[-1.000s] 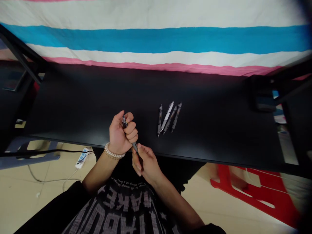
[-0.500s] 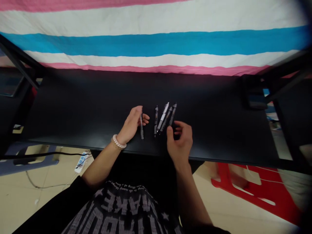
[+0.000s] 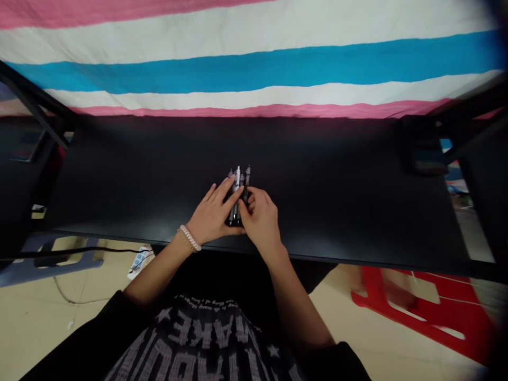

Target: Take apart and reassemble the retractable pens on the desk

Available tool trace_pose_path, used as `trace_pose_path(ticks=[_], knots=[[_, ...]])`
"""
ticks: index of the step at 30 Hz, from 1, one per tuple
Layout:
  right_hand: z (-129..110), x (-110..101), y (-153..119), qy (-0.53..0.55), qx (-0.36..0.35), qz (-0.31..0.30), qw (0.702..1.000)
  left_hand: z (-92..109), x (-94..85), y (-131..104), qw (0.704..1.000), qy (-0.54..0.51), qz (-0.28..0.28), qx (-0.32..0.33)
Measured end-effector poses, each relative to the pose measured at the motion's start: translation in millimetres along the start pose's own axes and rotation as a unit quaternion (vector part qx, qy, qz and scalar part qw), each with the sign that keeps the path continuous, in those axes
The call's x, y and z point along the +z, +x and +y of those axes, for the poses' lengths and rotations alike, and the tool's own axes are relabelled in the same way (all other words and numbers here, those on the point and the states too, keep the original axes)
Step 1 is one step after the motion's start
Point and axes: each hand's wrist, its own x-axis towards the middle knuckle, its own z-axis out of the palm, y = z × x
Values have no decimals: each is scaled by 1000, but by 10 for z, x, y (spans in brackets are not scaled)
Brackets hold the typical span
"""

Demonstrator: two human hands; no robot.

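Several pens lie side by side on the black desk point(image 3: 337, 185), drawn together between my hands. Among the dark pens is a white pen point(image 3: 238, 174), its top end pointing away from me. My left hand point(image 3: 212, 211) rests from the left with its fingers spread over the pens, partly covering them. At the right side, my right hand point(image 3: 260, 217) pinches the outermost dark pen point(image 3: 248, 174) between thumb and bent fingers. The two hands nearly meet at the pens' near ends, and the exact number of pens is hidden.
A striped cloth point(image 3: 254, 69) hangs along the desk's far edge. Black frame posts rise at both sides. Below the desk are a red plastic stool point(image 3: 413, 317) on the right, a blue-grey stool point(image 3: 27, 272) on the left, and a white power strip point(image 3: 139, 262) with cables.
My right hand has moved left, bringing the loose pens together. The pen that was in my left hand now lies with the others, and that hand has spread over them.
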Motion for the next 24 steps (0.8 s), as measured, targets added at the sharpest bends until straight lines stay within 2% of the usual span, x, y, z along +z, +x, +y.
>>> trace_pose_path(ticks=[3, 8, 18, 24], knots=[[-78, 101, 68, 14, -6, -8, 1000, -114, -38, 9, 999, 40, -6, 4], [-144, 176, 166, -7, -28, -30, 999, -264, -106, 15, 999, 44, -9, -2], [-119, 27, 112, -58, -44, -48, 996, -320, -137, 10, 998, 41, -38, 42], [-115, -2, 115, -52, -41, -73, 995, -300, -85, 40, 996, 70, -21, 52]])
